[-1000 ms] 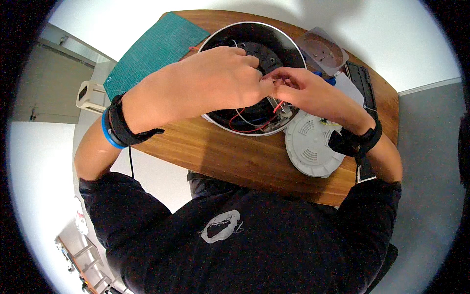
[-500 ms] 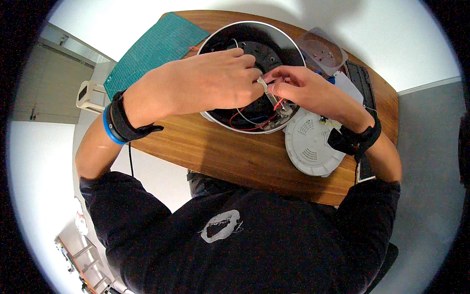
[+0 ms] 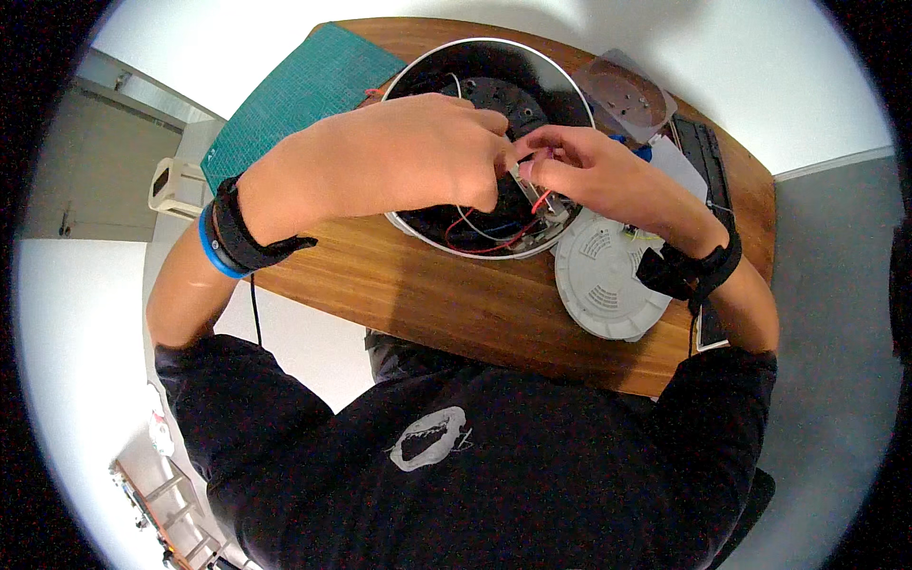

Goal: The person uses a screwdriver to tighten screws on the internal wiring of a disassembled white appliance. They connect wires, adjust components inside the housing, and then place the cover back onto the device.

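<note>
A round, white-rimmed appliance housing (image 3: 410,234) stands open on the table, with a black base and loose wires inside. Over it, my left hand (image 3: 446,157) is closed, knuckles up, and whatever its fingers grip is hidden. Close against it, my right hand (image 3: 598,176) has its thumb and fingertips bent together in a pinch. A small pale part (image 3: 516,170) shows between the hands, too covered to name. Below the right fingertips, a metal bracket (image 3: 533,198) runs toward the housing's near right side. Red wire (image 3: 456,222) loops along the near inner wall.
A round white vented cover (image 3: 608,285) lies right of the housing. Behind it are a clear plastic tray (image 3: 627,104) with small screws and a black flat object (image 3: 703,157). On the far left lies a green cutting mat (image 3: 294,104). The wooden table (image 3: 456,304) curves toward me.
My left hand has turned slightly at the fingers, covering more of the pale part. My right hand stays almost where it was.
</note>
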### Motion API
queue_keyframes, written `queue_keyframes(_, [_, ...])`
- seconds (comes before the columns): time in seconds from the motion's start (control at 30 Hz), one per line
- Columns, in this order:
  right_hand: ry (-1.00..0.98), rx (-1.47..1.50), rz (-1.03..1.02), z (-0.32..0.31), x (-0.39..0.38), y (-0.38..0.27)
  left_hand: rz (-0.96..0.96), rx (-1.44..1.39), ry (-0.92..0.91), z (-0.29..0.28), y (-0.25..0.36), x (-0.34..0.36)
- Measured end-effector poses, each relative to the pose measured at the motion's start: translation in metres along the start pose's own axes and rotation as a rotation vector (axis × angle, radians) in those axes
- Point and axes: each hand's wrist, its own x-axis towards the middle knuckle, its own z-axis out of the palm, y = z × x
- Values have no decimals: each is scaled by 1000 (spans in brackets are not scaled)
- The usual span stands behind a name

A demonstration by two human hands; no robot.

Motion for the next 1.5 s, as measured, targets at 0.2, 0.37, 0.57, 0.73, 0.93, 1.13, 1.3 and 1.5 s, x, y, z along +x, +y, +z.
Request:
queue_keyframes(0.2, [-8,-36,-8,0,1,-9,81,69,41,-2,1,6])
queue_keyframes(0.37, [-27,-1,-3,-1,-1,-12,62,180,-12,-6,8,7])
queue_keyframes(0.57, [-8,-9,-19,-2,1,-9,60,174,-31,-14,8,7])
queue_keyframes(0.73, [12,-65,-32,-2,3,-7,51,158,-5,0,5,3])
queue_keyframes(0.93, [24,-3,-51,1,2,-7,139,260,-16,-2,7,3])
queue_keyframes(1.13, [36,-48,-42,0,2,-9,184,359,28,-3,8,1])
queue_keyframes(1.3, [39,-62,-12,-1,3,-6,188,383,57,0,9,-1])
queue_keyframes(1.5, [35,-109,-21,0,1,-12,153,362,95,5,9,-2])
